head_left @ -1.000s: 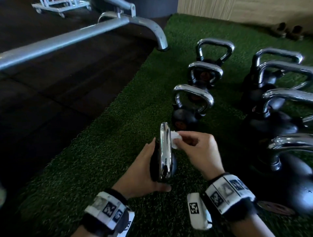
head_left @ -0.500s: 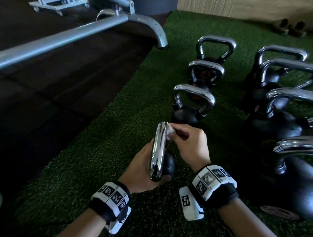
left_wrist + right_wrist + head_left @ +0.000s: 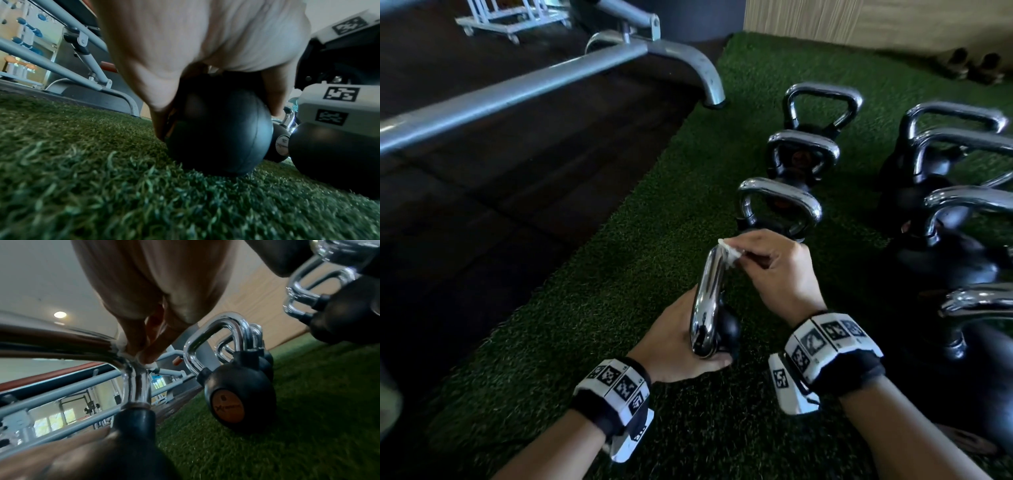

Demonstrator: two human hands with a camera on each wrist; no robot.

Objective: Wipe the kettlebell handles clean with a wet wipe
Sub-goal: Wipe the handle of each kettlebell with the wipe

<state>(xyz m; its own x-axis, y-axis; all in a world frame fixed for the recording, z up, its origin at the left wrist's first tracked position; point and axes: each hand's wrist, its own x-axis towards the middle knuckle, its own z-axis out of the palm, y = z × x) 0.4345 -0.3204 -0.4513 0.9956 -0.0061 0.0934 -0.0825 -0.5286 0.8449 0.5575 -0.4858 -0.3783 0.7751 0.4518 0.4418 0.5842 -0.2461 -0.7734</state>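
A small black kettlebell (image 3: 727, 327) (image 3: 220, 134) stands on the green turf, its chrome handle (image 3: 709, 294) (image 3: 133, 384) seen edge-on. My left hand (image 3: 681, 339) (image 3: 185, 48) grips the ball just below the handle, thumb on the near side. My right hand (image 3: 774, 270) (image 3: 148, 344) pinches a small white wet wipe (image 3: 729, 251) (image 3: 125, 352) against the handle's far top corner. Most of the wipe is hidden under the fingertips.
More chrome-handled kettlebells stand in a row straight ahead (image 3: 779, 209) (image 3: 236, 395) and in a second row of larger ones at the right (image 3: 962, 240). A grey steel machine frame (image 3: 517, 92) crosses the dark rubber floor at the left. A wooden wall (image 3: 876, 20) stands behind.
My right hand has slid the wipe from the handle's right side up over its far top corner. The left hand keeps its hold; the handle has tilted slightly.
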